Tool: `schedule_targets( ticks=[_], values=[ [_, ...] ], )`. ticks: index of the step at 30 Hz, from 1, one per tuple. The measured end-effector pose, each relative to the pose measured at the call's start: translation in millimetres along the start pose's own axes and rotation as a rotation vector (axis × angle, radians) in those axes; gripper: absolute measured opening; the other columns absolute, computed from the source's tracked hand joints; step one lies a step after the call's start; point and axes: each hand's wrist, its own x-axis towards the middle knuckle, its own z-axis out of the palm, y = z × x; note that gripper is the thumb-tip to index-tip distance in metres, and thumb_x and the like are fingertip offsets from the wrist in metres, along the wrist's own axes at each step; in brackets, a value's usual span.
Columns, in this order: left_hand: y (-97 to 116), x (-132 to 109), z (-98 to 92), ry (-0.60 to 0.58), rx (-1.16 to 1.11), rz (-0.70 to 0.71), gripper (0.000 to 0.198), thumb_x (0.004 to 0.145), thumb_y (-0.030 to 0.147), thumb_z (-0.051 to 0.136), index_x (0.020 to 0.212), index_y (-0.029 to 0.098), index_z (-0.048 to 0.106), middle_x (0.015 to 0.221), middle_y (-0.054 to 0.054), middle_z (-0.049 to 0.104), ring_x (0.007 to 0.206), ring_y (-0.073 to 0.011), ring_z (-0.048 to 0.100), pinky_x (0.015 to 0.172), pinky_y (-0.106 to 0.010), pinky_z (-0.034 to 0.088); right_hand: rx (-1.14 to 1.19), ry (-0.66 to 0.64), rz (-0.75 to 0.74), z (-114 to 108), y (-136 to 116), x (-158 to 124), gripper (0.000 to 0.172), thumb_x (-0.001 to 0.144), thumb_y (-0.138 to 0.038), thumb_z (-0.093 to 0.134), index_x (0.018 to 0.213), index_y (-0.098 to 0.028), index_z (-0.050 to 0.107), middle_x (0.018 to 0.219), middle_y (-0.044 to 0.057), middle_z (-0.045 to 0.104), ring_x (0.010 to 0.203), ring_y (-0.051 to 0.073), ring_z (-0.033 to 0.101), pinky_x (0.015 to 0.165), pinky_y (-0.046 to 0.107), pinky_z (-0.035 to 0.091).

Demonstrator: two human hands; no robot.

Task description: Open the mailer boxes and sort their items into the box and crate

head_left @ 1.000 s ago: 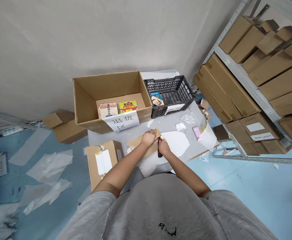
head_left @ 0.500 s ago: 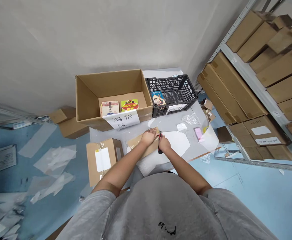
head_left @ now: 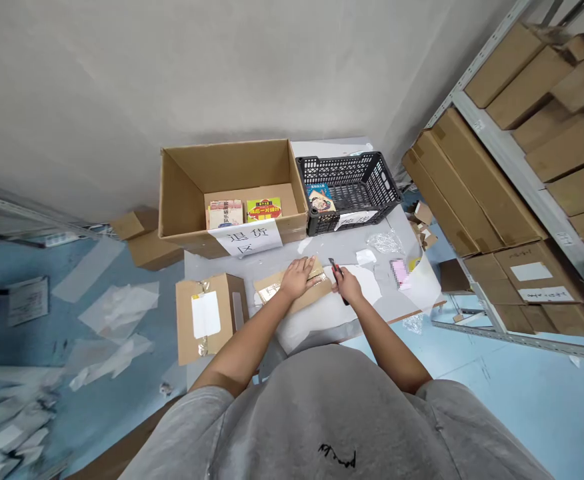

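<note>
A flat brown cardboard parcel (head_left: 277, 293) lies on the grey table (head_left: 342, 247) in front of me. My left hand (head_left: 299, 277) rests flat on the parcel's right end, fingers spread. My right hand (head_left: 348, 287) is closed round a red and black box cutter (head_left: 335, 270), whose tip points up and away, a little to the right of the parcel. White plastic wrapping (head_left: 367, 283) lies under and beside my right hand.
An open cardboard box (head_left: 232, 190) with a paper label holds two books. Right of it stands a black plastic crate (head_left: 349, 190) with one book. A taped box (head_left: 207, 320) sits at the left. Shelving with cartons (head_left: 512, 173) stands to the right. Wrapping scraps litter the blue floor.
My right hand has drawn the cutter away from the parcel's end, to the right. My left hand has flattened on the parcel. The view shifted slightly.
</note>
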Motion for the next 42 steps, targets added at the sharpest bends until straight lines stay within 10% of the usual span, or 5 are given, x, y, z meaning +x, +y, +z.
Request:
schedule_targets(
  ticks=[5,10,24,32,42],
  values=[
    [7.8,-7.0,11.7,0.099,-0.118,-0.043,0.066,0.109,0.041,0.049,0.170,0.017,0.043,0.175,-0.019,0.042,0.166,-0.0341,0.034,0.137,-0.055,0.021,0.158,-0.011,-0.143,4.0,-1.1,47.6,0.031,0.096,-0.049,0.071,0.113,-0.025,0.063,0.078,-0.007,0.069,0.064,0.015,0.068,0.065,0.025,0.054],
    [17.8,-23.6,16.2,0.163,-0.203,-0.168,0.054,0.105,0.026,0.051,0.158,0.021,0.058,0.165,-0.017,0.051,0.156,-0.0339,0.042,0.130,-0.055,0.033,0.107,-0.018,-0.208,23.8,-1.6,89.3,0.053,0.061,-0.037,0.095,0.104,-0.023,0.066,0.087,-0.006,0.072,0.082,0.018,0.068,0.079,0.028,0.054],
    [54.0,-4.5,1.3,-0.014,-0.196,-0.289,0.027,0.101,0.047,0.071,0.111,0.022,0.070,0.121,-0.013,0.070,0.123,-0.0337,0.058,0.101,-0.049,0.036,0.462,-0.201,-0.149,10.5,30.2,71.4,0.053,0.090,-0.076,0.062,0.109,-0.027,0.053,0.067,-0.008,0.062,0.056,0.016,0.062,0.057,0.026,0.052],
    [51.5,2.5,7.1,0.003,-0.231,-0.234,0.038,0.103,0.059,0.067,0.105,0.021,0.069,0.114,-0.014,0.071,0.119,-0.0344,0.058,0.098,-0.047,0.035,0.289,-0.218,-0.253,-12.1,62.8,19.5,0.059,0.100,-0.065,0.055,0.140,-0.023,0.066,0.073,-0.003,0.070,0.049,0.014,0.061,0.049,0.024,0.049],
    [45.1,-0.4,20.0,0.049,-0.216,-0.167,0.038,0.106,0.059,0.061,0.106,0.021,0.065,0.113,-0.013,0.070,0.120,-0.0339,0.058,0.100,-0.047,0.035,0.081,-0.233,-0.245,-28.8,69.2,20.7,0.052,0.107,-0.042,0.056,0.154,-0.024,0.069,0.064,-0.006,0.065,0.047,0.010,0.055,0.054,0.021,0.048]
  ],
)
